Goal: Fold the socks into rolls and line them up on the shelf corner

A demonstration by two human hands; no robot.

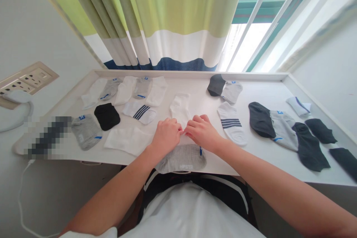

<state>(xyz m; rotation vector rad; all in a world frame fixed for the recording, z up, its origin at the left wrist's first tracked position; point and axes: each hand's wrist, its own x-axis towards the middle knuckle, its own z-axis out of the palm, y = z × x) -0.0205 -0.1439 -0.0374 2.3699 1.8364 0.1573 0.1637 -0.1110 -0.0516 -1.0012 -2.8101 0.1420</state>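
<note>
White sock (180,106): located at the middle of the tabletop (195,83), its near end at the fingertips of the left hand (168,134) and right hand (201,132). Grip: narrow on both sides, fingertips almost meeting, apparently pinching that near end; the amount of cloth taken by each cannot be told. A grey sock (181,160) lies just below the hands, at the front edge.

Handling, in this inspector's judgement: both pinches should take the edge evenly, layers aligned, with light tension only, as knit cloth stretches readily. Wrists are best raised so as not to drag the grey sock.

Surface: pale and smooth-looking, with a raised rim along the back and right. Socks lie spread to either side, among them a black sock (107,116) at left and a striped sock (232,123) at right. A dark item at far left is pixelated; identity undetermined.

Room: banded curtain (184,7) behind, green-framed window (258,6) at right, socket panel (37,76) on the left wall. Daylight is bright.
</note>
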